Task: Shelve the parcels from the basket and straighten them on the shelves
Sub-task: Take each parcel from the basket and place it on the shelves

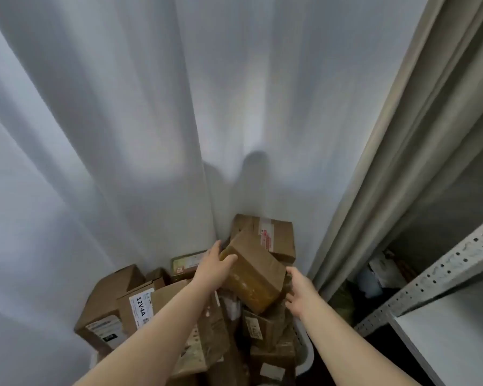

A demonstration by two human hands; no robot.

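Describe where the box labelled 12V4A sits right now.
Head view, lower left: the 12V4A box stands in the parcel pile, beside the left forearm, left of the tilted parcel.

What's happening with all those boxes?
A person has both hands on a brown taped parcel on top of the heap in the white basket. The left hand grips one end, and the right hand holds the other. The parcel is tilted over the pile, not yet on the metal shelf to the right.
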